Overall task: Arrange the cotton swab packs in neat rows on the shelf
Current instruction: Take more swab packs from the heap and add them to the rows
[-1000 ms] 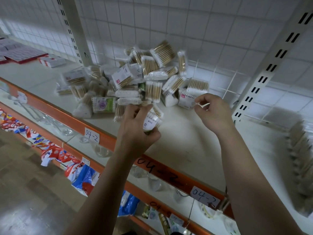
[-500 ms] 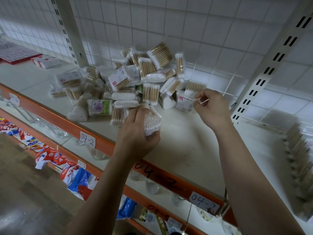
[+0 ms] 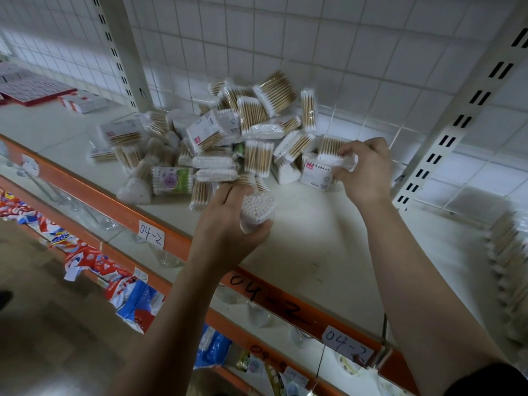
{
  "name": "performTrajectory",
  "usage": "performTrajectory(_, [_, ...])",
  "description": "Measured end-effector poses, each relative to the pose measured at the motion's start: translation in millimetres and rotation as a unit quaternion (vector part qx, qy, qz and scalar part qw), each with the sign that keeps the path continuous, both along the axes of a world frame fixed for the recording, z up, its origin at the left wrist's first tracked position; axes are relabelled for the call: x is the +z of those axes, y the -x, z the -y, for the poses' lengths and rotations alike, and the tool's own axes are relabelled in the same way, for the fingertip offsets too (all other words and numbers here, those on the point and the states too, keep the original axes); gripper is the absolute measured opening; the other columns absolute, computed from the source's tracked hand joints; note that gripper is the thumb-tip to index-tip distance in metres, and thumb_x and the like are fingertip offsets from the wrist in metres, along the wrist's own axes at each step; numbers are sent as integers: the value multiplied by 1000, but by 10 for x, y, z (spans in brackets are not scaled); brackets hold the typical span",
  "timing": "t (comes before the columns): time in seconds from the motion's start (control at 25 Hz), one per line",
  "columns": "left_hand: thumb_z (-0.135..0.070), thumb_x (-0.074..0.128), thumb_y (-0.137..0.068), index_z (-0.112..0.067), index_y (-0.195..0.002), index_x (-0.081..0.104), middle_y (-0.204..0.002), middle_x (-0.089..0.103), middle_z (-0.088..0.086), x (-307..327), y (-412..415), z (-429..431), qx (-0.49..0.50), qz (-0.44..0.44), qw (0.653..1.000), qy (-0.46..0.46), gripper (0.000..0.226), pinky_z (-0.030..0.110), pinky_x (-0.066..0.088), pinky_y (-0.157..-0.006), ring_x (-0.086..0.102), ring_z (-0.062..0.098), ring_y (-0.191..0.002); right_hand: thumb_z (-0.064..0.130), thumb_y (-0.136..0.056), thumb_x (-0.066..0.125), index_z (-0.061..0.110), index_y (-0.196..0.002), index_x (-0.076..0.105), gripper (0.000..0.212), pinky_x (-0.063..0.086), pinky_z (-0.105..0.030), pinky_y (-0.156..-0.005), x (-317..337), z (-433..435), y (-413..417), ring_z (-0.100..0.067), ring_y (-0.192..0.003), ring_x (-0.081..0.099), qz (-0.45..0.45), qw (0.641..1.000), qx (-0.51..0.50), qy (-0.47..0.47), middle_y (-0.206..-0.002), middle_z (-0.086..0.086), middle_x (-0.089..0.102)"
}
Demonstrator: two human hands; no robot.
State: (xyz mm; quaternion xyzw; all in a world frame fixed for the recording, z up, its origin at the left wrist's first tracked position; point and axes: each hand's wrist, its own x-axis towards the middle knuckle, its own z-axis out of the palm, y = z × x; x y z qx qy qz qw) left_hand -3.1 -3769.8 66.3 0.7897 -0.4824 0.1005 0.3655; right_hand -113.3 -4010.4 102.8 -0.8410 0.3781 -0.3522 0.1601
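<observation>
Packs (image 3: pixel 228 138) heaped at 12 o'clock on shelf (image 3: pixel 314 247). Left hand (image 3: pixel 225 224) grips pack (image 3: pixel 258 208), tips up. Right hand (image 3: pixel 367 172) pinches second pack (image 3: pixel 333 150) at heap's 3 o'clock; lift straight, avoid dragging neighbours.

The right hand (image 3: pixel 364 170) has closed on a swab pack (image 3: pixel 333 151) at three o'clock of the pile (image 3: pixel 217 138), and the left hand (image 3: pixel 228 224) has turned its bundle (image 3: pixel 257 208) tips-up.

White tag (image 3: pixel 151 234) "04-2" on orange shelf beam (image 3: pixel 94 192), marker writing (image 3: pixel 268 298) "04-2" on beam, second tag (image 3: pixel 347 344) "04-2"
</observation>
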Motion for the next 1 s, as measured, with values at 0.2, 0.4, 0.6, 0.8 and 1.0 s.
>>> performTrajectory(0.2, [-54, 62, -73, -11, -117, 56, -111, 56, 3, 49, -1, 15, -11, 4, 1000, 0, 61, 19, 40, -59, 53, 14, -85, -3, -67, 70, 12, -98, 61, 35, 40, -28, -79, 48, 24, 3, -29, -99, 55, -22, 999, 27, 5, -108, -6, 60])
performTrajectory(0.4, [-51, 66, -72, -13, -118, 57, -113, 55, 2, 192, 98, 146, -23, -1, 1000, 12, 60, 21, 37, -60, 49, 12, -84, 9, -77, 71, 13, -97, 62, 22, 39, -26, -73, 208, -62, 218, -19, -93, 56, 21, 999, 27, 0, -98, 0, 64])
performTrajectory(0.6, [-59, 57, -71, -14, -119, 56, -117, 52, 1, 267, 354, 425, -81, -20, 996, 34, 66, 37, 54, -73, 56, 18, -95, 17, -74, 78, 12, -90, 62, 23, 44, -26, -69, 333, -161, 587, -16, -82, 56, 20, 998, 38, -56, -89, 0, 63])
performTrajectory(0.8, [-59, 58, -71, -17, -121, 56, -117, 51, -2, 322, 661, 621, -108, -24, 993, 47, 65, 36, 54, -75, 58, 16, -87, 19, -73, 77, 15, -85, 61, 20, 41, -17, -63, 342, -197, 964, -15, -80, 57, 10, 995, 29, -98, -84, 2, 62])
performTrajectory(1.0, [-57, 63, -70, -21, -118, 56, -114, 51, -7, 434, 1030, 861, -143, -24, 988, 63, 61, 36, 53, -76, 55, 13, -86, 19, -74, 76, 13, -85, 62, 19, 36, -13, -54, 540, -245, 1479, -15, -73, 56, 35, 996, 0, -87, -80, 0, 64])
